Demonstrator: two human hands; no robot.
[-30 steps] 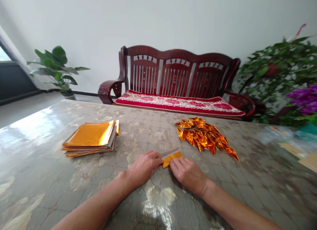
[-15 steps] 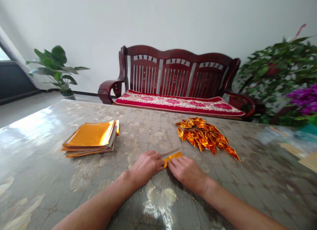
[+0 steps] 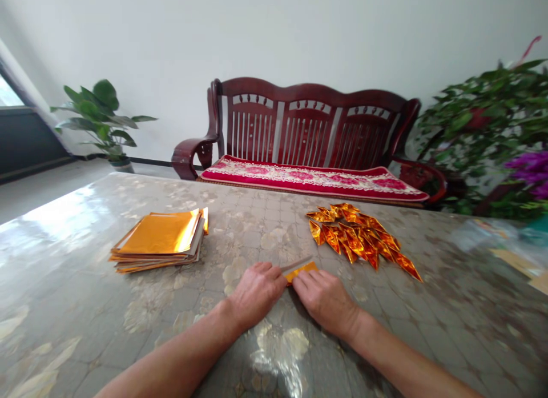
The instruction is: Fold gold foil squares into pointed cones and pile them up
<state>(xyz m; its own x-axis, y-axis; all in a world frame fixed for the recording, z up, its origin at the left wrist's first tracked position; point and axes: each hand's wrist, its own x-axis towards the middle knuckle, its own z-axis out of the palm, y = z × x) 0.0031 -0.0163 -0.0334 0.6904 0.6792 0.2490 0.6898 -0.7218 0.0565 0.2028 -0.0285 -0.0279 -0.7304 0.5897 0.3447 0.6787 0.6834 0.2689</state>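
**Left hand:** The left hand (image 3: 256, 292) was held palm down and partly curled, with the fingers kept together. The end of the paper was held by its fingertips, but the thumb was hidden from view.

**Right hand:** The right hand (image 3: 325, 302) was also held palm down, with the fingers laid close together. The paper was held down from the other side, and the grip was low against the tabletop.

**Folded piece:** A folded gold foil paper (image 3: 302, 272) was held between the two hands, just above the table's near edge. A pale strip (image 3: 295, 265) was seen projecting from it toward the left hand.

**Table:** A glossy patterned table cover (image 3: 64, 232) was spread beneath everything, and glare was thrown across it.

**Left of the hands:** A stack of gold foil sheets (image 3: 158, 233) was placed well apart from the left hand.

**Right of the hands:** A heap of pointed gold foil folds (image 3: 357, 237) was laid just beyond the right hand, not touching it.

**Beyond the table:** A dark wooden bench (image 3: 308, 121) with a red floral cushion (image 3: 312, 180) was stood against the wall, with a potted plant (image 3: 103, 115) to its left and a leafy plant (image 3: 479, 121) to its right.
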